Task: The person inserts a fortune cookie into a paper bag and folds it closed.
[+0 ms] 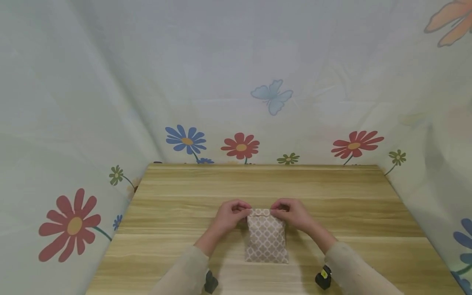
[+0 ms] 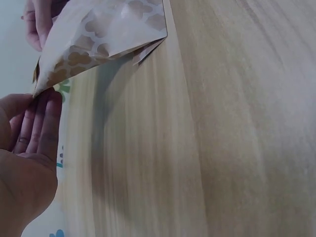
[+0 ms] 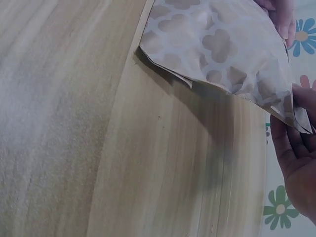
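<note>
A small tan paper bag (image 1: 267,239) with a white lattice pattern stands near the middle front of the table, its top edge folded over in a narrow strip. My left hand (image 1: 231,214) pinches the left end of that fold between thumb and fingers. At the right end, my right hand (image 1: 293,212) pinches the fold in the same manner. In the left wrist view the bag (image 2: 108,29) bulges, and a crease of its bottom sticks out. The right wrist view shows the bag (image 3: 222,49) tapering to the pinched fold. What the bag holds is hidden.
The wooden table (image 1: 177,184) has striped grain. Behind and beside it hangs a pale cloth (image 1: 206,61) printed with flowers and a butterfly. Dark devices (image 1: 323,278) sit at both wrists, under the light sleeves (image 1: 357,268).
</note>
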Demonstrator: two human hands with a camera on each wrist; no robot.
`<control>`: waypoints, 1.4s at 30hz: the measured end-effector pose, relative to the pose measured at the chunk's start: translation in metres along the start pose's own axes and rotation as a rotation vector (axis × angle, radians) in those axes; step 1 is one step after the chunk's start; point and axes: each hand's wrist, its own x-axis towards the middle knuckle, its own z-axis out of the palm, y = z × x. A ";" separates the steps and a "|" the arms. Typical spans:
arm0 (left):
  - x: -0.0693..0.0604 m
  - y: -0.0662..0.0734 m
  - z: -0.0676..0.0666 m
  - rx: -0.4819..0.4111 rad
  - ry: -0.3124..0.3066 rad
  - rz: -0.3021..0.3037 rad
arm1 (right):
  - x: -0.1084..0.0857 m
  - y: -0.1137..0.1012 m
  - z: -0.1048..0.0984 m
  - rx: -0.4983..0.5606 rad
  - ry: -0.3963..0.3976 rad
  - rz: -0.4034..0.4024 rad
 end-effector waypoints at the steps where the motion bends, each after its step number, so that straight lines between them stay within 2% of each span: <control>1: 0.001 0.000 0.000 0.016 0.001 -0.003 | 0.000 0.000 0.000 0.001 0.003 -0.001; 9: 0.009 0.003 0.001 0.135 -0.068 -0.010 | 0.000 -0.002 0.001 -0.010 0.008 -0.012; 13: 0.009 0.004 0.002 0.215 -0.068 0.014 | 0.000 -0.006 -0.001 -0.037 -0.025 -0.035; 19: 0.009 0.006 0.003 0.277 -0.063 0.053 | 0.007 -0.011 -0.001 -0.086 -0.089 -0.064; 23: 0.009 0.007 0.005 0.298 -0.066 0.086 | 0.012 -0.013 0.002 -0.114 -0.111 -0.090; 31: 0.008 0.010 0.005 0.311 -0.061 0.114 | 0.015 -0.021 0.005 -0.135 -0.110 -0.138; 42: 0.006 0.013 0.005 0.315 -0.068 0.133 | 0.017 -0.022 0.007 -0.170 -0.113 -0.176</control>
